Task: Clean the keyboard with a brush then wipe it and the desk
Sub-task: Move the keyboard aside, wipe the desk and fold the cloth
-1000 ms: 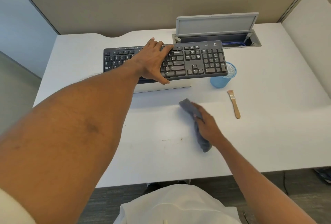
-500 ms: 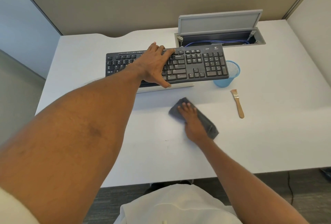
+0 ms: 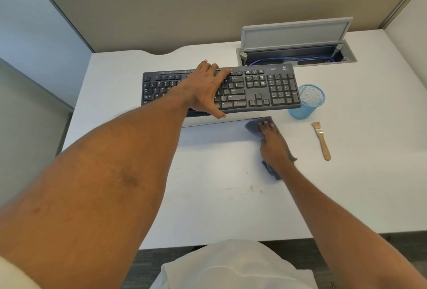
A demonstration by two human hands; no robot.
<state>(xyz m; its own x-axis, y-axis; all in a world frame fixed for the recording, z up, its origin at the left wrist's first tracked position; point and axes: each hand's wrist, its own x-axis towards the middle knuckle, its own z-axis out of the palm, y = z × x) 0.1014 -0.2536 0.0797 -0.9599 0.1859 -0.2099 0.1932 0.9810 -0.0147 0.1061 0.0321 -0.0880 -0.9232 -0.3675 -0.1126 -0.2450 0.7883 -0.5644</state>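
Left hand (image 3: 205, 90) grips the keyboard (image 3: 265, 87), held off the worktop (image 3: 208, 196). Right hand (image 3: 273, 143), fingers (image 3: 265, 128) flat, presses the cloth (image 3: 251, 125) just beneath its long near edge.

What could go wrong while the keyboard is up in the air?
Only the left hand grips the keyboard, so it might tip or slip. Its right end sits close to the cup and could knock it. The cloth under the right hand, swept further right, might shove the brush.

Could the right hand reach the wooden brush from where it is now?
Probably yes: the brush lies on bare desk just right of the right hand, nothing between them, though that hand is pressing the grey cloth.
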